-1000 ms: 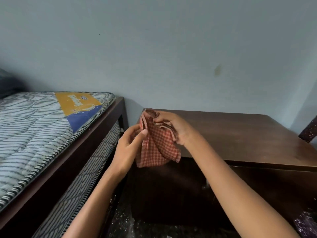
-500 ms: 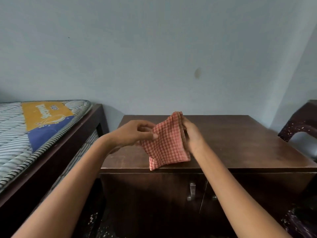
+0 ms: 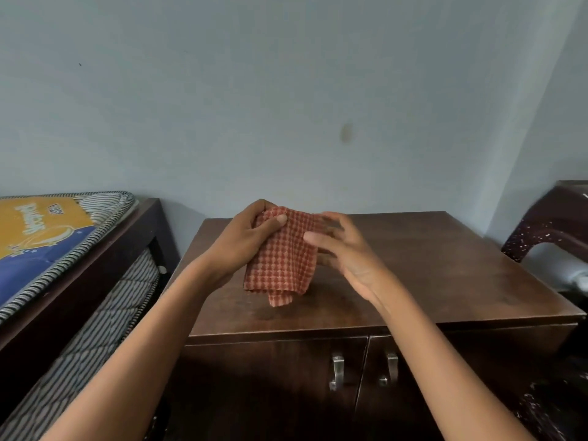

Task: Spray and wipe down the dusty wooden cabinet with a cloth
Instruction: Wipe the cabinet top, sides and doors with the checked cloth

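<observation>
A red-and-white checked cloth (image 3: 283,259), folded, hangs above the top of the dark wooden cabinet (image 3: 429,272). My left hand (image 3: 245,240) grips the cloth's upper left corner, thumb across its front. My right hand (image 3: 343,249) is at the cloth's right edge with fingers spread and blurred; whether it still holds the cloth is unclear. The cabinet has two front doors with metal handles (image 3: 337,370). No spray bottle is in view.
A bed with a striped mattress (image 3: 63,237) in a dark wooden frame stands close on the left of the cabinet. A dark speckled plastic chair (image 3: 550,224) is at the right. A pale blue wall runs behind the cabinet.
The view has swung right, centring the cabinet. The cloth has been folded smaller; my left hand now grips its top and my right hand's fingers have spread at its right edge.
</observation>
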A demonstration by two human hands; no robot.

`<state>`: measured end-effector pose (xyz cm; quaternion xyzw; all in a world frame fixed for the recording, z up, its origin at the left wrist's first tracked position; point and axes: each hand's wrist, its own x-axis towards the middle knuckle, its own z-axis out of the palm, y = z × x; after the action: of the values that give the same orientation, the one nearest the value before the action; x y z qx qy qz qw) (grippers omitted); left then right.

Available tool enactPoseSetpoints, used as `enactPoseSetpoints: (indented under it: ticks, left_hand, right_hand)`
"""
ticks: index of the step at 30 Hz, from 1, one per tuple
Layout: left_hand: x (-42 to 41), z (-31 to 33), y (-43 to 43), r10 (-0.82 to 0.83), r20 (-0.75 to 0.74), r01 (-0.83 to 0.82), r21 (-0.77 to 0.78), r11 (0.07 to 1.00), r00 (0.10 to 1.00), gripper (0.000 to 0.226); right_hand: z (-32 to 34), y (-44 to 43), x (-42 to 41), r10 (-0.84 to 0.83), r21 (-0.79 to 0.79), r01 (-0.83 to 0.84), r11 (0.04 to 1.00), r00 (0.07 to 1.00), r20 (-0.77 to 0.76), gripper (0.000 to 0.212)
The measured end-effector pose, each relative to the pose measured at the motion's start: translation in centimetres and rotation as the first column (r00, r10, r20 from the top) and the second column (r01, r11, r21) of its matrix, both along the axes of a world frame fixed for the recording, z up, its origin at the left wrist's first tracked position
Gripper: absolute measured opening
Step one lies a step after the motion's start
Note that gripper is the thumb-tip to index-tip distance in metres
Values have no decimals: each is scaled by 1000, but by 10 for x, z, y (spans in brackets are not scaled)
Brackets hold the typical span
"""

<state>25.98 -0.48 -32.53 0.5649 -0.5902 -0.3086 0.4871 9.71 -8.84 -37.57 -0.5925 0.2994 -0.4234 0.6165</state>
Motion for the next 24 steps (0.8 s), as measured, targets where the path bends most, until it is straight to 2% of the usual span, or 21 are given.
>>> enactPoseSetpoints:
  ticks: [3,5,7,10,12,14,16,18,21,24]
  left_hand:
    - [-2,5,-12,30,-7,-30,-4,1000,1000,14]
    - [0,13,-19,59,-16,-58,24,998,998,15]
    - [3,23,-25,113,-61,-111,43,993,992,20]
    - [4,40,-30,235,-276,-219,85,972,932,38]
    - [2,59,-31,287,-375,-255,132,958,881,33]
    - [0,88,-30,283,-394,-236,162,958,875,24]
    - [-4,114,-24,225,-281,-189,150,970,933,33]
    - [-13,146,-18,128,-104,-112,152,982,986,50]
    - [-32,189,-11,-9,97,-15,246,969,995,76]
    - [-55,208,-4,-47,186,-23,356,934,981,72]
  right_hand:
    - [1,-9,4,-159,-57,158,986,987,-6,39]
    - [10,-15,3,-186,12,186,982,980,75,30]
    - [23,-18,-1,-197,122,178,976,966,164,32]
    - [45,-17,-10,-219,270,153,951,946,237,33]
    - [65,-12,-19,-230,323,146,935,943,240,31]
    - [92,-7,-30,-246,364,151,919,941,231,30]
    - [119,2,-39,-259,397,152,905,938,231,29]
    - [151,11,-48,-275,420,159,894,933,233,29]
    - [203,31,-65,-283,477,153,866,935,212,30]
    - [243,49,-81,-270,538,140,832,948,171,23]
